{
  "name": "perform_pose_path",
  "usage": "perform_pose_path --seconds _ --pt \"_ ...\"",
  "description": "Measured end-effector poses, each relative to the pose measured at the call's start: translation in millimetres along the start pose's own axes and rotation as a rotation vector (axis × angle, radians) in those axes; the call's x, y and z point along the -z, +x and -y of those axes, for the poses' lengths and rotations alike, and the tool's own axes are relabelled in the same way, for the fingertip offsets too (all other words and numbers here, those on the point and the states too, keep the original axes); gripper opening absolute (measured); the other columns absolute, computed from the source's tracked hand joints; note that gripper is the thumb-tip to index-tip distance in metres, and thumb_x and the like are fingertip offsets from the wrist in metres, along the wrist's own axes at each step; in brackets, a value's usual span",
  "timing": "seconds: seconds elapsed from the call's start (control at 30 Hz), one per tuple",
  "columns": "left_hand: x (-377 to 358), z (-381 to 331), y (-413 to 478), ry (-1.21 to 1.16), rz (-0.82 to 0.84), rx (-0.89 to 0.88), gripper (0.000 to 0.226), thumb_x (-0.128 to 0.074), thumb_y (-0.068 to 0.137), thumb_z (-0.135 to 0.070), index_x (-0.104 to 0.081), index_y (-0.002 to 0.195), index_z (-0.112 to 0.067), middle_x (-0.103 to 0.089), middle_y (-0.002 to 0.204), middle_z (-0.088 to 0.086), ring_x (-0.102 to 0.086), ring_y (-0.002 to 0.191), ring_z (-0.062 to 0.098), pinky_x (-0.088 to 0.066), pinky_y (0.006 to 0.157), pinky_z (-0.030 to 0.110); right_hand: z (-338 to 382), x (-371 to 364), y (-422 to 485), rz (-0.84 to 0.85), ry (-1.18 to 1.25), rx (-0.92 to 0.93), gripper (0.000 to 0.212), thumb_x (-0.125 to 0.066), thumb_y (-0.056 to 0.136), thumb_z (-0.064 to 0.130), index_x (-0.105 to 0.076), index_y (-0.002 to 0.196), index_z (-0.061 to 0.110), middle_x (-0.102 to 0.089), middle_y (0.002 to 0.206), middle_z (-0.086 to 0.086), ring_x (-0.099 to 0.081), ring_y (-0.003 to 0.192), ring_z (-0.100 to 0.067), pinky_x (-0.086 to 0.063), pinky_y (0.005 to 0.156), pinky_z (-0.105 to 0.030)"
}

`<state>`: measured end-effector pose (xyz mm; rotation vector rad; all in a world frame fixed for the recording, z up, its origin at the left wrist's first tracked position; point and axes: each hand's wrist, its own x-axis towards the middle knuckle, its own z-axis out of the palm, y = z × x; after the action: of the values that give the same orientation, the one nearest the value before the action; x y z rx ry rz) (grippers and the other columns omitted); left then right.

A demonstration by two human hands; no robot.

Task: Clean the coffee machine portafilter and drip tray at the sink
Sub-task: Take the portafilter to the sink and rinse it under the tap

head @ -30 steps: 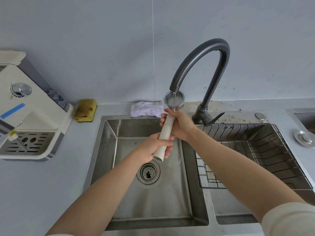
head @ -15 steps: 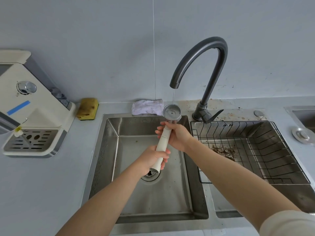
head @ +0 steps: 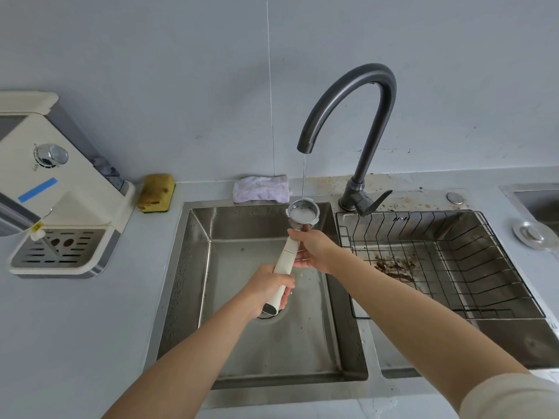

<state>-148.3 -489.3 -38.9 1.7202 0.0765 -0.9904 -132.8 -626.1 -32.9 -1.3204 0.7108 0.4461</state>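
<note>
Standing over the left basin of the sink [head: 193, 267], the person holds the portafilter [head: 302, 211] up under the dark gooseneck faucet [head: 363, 95]. A thin stream of water [head: 304, 173] falls straight into the round metal basket, which faces up and looks wet and shiny inside. The cream handle slants down and to the left from the basket, towards the drain.

The left hand [head: 269, 290] has its fingers curled round the lower end of that handle, with the butt of it poking out below the fist. The right hand [head: 314, 249] grips the upper part of the handle just under the basket, fingers wrapped round it from the right side. Both hands hover above the basin, clear of its floor.

Off to the left, on the grey tabletop [head: 75, 328], sits the cream coffee machine [head: 60, 182], with its slotted drip tray [head: 57, 251] in place at the base, well apart from the sink. A yellow sponge [head: 156, 192] leans near the wall beside the machine, and a pale folded cloth [head: 260, 189] lies behind the basin.

The right basin holds a black wire rack [head: 453, 252], with brown coffee grounds [head: 393, 264] scattered beneath it. A round metal lid [head: 534, 235] rests on the tabletop at the far right.
</note>
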Motion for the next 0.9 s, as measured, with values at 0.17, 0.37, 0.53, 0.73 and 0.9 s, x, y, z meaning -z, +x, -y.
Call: perform_pose_path --seconds 0.17,0.37,0.53,0.73,0.9 --pt "-1.3 -1.7 0.5 0.014 -0.005 0.002 0.009 -0.052 0.078 0.004 -0.051 0.073 -0.003 -0.047 0.053 0.007 -0.042 0.033 0.014 -0.037 0.039 0.019 0.0 5.5 -1.6 -0.041 -0.199 0.039 0.024 -0.049 0.093 0.034 -0.056 0.08 0.015 -0.058 0.078 -0.003 -0.055 0.071 -0.015 -0.044 0.07 -0.028" --pt "-1.6 -4.2 3.1 0.008 -0.003 -0.005 0.008 -0.052 0.078 0.004 -0.05 0.077 -0.004 -0.046 0.054 0.007 -0.042 0.033 0.014 -0.037 0.041 0.02 0.7 19.0 -4.7 -0.102 -0.27 0.153 0.015 -0.056 0.089 0.034 -0.057 0.083 0.019 -0.053 0.084 -0.008 -0.043 0.069 -0.012 -0.036 0.066 -0.025" --pt "-0.1 -6.9 6.2 -0.013 -0.012 -0.021 0.01 -0.051 0.077 0.006 -0.048 0.079 -0.003 -0.045 0.05 0.005 -0.04 0.032 0.015 -0.036 0.039 0.019 5.5 52.7 -6.2 -0.28 -0.206 0.181 0.082 -0.061 0.083 0.044 -0.018 0.146 0.013 -0.031 0.149 -0.009 -0.036 0.131 -0.026 -0.032 0.109 -0.044" --pt "0.3 -11.4 11.0 0.002 -0.01 -0.041 0.01 -0.052 0.077 0.005 -0.049 0.079 -0.004 -0.046 0.048 0.003 -0.041 0.033 0.015 -0.037 0.039 0.02 21.7 93.0 -14.4 -0.455 0.059 0.29 0.084 -0.053 0.091 0.027 0.008 0.147 0.015 -0.018 0.153 -0.009 -0.024 0.138 -0.028 -0.022 0.11 -0.042" --pt "-0.5 -13.9 15.7 0.011 -0.008 -0.049 0.009 -0.053 0.077 0.005 -0.05 0.078 -0.003 -0.047 0.047 0.003 -0.041 0.033 0.015 -0.037 0.041 0.021 27.0 102.9 -8.0 -0.398 0.125 0.286 0.097 -0.056 0.089 0.034 0.024 0.142 0.022 0.002 0.157 -0.008 -0.01 0.143 -0.03 -0.012 0.113 -0.048"
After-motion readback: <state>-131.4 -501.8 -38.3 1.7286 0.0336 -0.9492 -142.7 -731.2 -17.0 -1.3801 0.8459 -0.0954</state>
